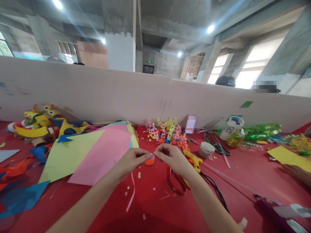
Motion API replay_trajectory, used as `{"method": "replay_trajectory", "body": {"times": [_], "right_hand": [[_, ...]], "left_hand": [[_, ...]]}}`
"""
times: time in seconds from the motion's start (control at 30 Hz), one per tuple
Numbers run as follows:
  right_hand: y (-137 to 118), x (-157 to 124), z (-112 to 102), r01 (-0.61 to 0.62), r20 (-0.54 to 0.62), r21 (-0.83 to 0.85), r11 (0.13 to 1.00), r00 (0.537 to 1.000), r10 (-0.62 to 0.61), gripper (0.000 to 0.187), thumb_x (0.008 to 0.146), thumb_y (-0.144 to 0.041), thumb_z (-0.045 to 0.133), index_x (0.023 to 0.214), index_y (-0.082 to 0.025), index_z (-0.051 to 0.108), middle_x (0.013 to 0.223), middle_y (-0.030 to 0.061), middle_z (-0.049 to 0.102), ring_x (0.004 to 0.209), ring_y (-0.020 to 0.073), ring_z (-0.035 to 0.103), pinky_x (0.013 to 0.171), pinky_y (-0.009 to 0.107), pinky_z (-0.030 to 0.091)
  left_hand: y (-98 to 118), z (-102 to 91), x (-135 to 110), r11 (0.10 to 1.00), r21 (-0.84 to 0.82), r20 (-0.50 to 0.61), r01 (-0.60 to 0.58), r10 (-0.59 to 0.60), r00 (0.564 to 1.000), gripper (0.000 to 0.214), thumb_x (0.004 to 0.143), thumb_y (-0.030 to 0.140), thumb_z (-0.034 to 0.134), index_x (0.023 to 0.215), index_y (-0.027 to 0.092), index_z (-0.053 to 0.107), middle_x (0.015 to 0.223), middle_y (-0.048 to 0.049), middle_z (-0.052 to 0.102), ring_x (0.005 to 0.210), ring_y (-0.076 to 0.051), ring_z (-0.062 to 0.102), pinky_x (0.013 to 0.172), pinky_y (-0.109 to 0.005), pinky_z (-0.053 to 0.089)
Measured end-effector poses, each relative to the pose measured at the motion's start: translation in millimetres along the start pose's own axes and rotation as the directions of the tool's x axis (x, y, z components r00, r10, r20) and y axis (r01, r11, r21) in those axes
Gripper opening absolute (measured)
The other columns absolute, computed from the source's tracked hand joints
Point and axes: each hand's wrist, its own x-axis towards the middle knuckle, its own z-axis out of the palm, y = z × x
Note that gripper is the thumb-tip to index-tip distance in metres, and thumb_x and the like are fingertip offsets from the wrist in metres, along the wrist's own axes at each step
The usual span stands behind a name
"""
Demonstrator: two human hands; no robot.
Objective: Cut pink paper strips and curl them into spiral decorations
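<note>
Where the hands meet: left hand (132, 161) and right hand (171, 157) come fingertip to fingertip low over the red desk (150, 207), near its middle.
Left hand: thumb and forefinger are pinched on one end of a pale strip (154, 153), which is too small to make out well.
Right hand: it is pinched on the other end of the same strip, with the other fingers curled.
Orange disc (150, 161): it sits just below the fingertips, by the left thumb. I cannot tell whether it is held or lying on the desk.
Close by: red-handled scissors (177, 184) lie under the right wrist. A yellow tool (193, 159) is just beside that hand, and a pink sheet (104, 155) lies left of the left hand.
Doing it well: a light pinch close to the strip's ends would likely spare it creases. Working low over the disc should hold the aim steady, with the right wrist lifted clear of the scissors.
</note>
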Motion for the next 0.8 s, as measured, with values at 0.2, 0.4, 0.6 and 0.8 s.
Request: {"method": "replay_trajectory", "body": {"times": [0.2,0.4,0.6,0.8], "right_hand": [[3.8,1.0,-1.1,-0.021,0.035,0.054,0.998,0.999,0.019,0.016,0.076,-0.032,0.058,0.071,-0.017,0.057,0.063,-0.0013,0.056,0.058,0.0107,0.050,0.058,0.024,0.040],[8.9,1.7,-0.4,-0.005,0.038,0.055,0.998,0.999,0.003,0.015,0.075,-0.032,0.060,0.073,-0.017,0.057,0.066,-0.0007,0.058,0.060,0.0111,0.052,0.059,0.024,0.042],[7.3,2.3,3.9,0.007,0.020,0.032,0.999,1.000,-0.008,0.014,0.077,-0.031,0.056,0.072,-0.018,0.054,0.063,-0.0014,0.057,0.059,0.0113,0.052,0.060,0.025,0.042],[8.9,2.2,6.0,0.000,0.001,0.031,1.000,1.000,0.000,0.012,0.077,-0.029,0.056,0.072,-0.019,0.054,0.063,-0.0014,0.057,0.059,0.0116,0.054,0.059,0.024,0.044]], "left_hand": [[-1.9,-1.4,1.4,0.998,-0.055,0.073,-0.024,0.028,0.997,0.025,0.069,0.039,0.063,0.066,0.014,0.065,0.059,0.0004,0.056,0.056,-0.011,0.047,0.058,-0.025,0.037],[-1.1,-1.6,0.9,0.997,0.070,0.064,0.017,-0.021,0.998,0.029,0.071,0.043,0.059,0.069,0.014,0.065,0.049,0.0052,0.045,0.047,-0.009,0.035,0.049,-0.023,0.027],[3.7,-0.9,-0.2,0.984,0.174,0.047,-0.034,0.027,0.999,0.029,0.073,0.043,0.057,0.067,0.015,0.065,0.053,0.0036,0.050,0.051,-0.011,0.038,0.051,-0.023,0.028],[0.1,0.0,2.2,0.980,0.193,0.040,-0.049,0.042,0.998,0.032,0.071,0.045,0.059,0.070,0.015,0.068,0.062,-0.0010,0.061,0.061,-0.014,0.049,0.059,-0.024,0.035]]}}
